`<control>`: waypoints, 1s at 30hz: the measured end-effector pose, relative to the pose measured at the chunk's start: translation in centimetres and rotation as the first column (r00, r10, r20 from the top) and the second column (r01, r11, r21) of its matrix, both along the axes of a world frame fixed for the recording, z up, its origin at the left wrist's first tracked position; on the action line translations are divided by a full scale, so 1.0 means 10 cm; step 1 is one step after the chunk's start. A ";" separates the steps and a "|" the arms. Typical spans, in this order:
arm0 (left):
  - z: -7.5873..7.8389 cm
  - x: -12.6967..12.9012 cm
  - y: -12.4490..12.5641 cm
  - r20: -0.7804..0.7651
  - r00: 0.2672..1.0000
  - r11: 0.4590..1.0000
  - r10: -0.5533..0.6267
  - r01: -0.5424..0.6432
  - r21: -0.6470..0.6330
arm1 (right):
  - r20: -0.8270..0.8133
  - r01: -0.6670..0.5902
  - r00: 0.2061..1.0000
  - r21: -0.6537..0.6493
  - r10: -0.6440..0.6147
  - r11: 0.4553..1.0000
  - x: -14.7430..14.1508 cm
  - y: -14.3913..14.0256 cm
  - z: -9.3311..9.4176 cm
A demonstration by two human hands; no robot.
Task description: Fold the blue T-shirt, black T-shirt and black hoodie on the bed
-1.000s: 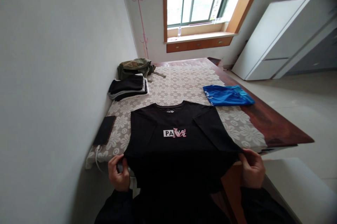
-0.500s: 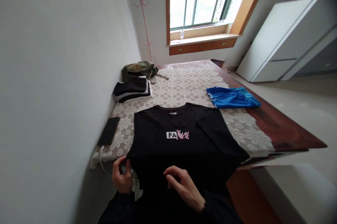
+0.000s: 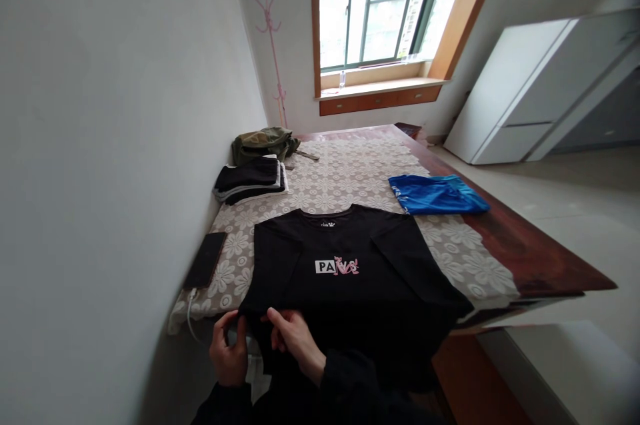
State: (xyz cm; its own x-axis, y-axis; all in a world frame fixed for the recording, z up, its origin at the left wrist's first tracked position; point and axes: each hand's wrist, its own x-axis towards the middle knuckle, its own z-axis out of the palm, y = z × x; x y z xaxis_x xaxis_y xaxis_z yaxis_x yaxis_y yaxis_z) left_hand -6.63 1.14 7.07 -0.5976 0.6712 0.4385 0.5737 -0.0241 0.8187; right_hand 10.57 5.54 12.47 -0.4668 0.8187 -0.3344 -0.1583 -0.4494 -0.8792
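Note:
A black T-shirt (image 3: pixel 340 298) with a white and pink print lies face up on the lace-covered table, its collar away from me. The lower part hangs over the near edge. At its left side my left hand (image 3: pixel 229 352) pinches the shirt's edge between thumb and fingers. My right hand (image 3: pixel 295 340) is just right of it, over the shirt's left part, fingers partly bent and apart with no cloth visibly gripped. Whether its fingertips touch the fabric is hard to see.
A phone (image 3: pixel 205 262) on a white cable lies near the wall. Behind it are a stack of folded clothes (image 3: pixel 250 178) and a green bag (image 3: pixel 264 144). Folded blue clothing (image 3: pixel 437 194) rests at the right. The wooden table edge (image 3: pixel 540 258) runs along the right side.
My right hand has moved left across the shirt, close to my left hand. My left hand keeps its pinch on the shirt's edge. The view has tilted up slightly.

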 end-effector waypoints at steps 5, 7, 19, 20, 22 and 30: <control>0.08 0.04 0.02 -0.135 0.990 0.998 0.029 -0.023 0.052 | -0.041 0.102 0.994 0.051 -0.100 0.993 0.01 -0.02 -0.05; 0.11 0.08 0.03 -0.179 0.984 0.994 0.023 -0.004 0.107 | -0.042 0.123 0.992 0.067 -0.121 0.990 0.03 -0.03 -0.08; 0.38 0.12 0.06 0.327 0.945 0.988 0.001 0.050 -0.145 | 0.142 0.006 0.989 0.297 -0.051 0.955 0.18 -0.03 0.06; 0.43 0.11 0.07 0.358 0.934 0.977 -0.007 0.083 -0.197 | 0.164 0.004 0.985 0.332 -0.061 0.943 0.20 -0.04 0.08; 0.53 0.11 0.10 0.399 0.916 0.939 -0.036 0.167 -0.300 | 0.190 0.037 0.974 0.408 -0.124 0.912 0.23 -0.07 0.11; 0.54 0.11 0.16 0.561 0.826 0.914 -0.046 0.262 -0.311 | 0.135 0.128 0.970 0.430 -0.203 0.894 0.39 -0.11 0.20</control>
State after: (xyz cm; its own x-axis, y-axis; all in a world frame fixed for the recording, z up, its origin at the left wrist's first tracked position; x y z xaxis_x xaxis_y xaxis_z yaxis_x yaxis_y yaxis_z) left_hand -5.51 2.77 12.48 -0.5365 0.8180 -0.2075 0.0597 0.2820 0.9575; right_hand 14.43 4.44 14.46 -0.2786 0.9604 -0.0096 -0.0280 -0.0181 -0.9994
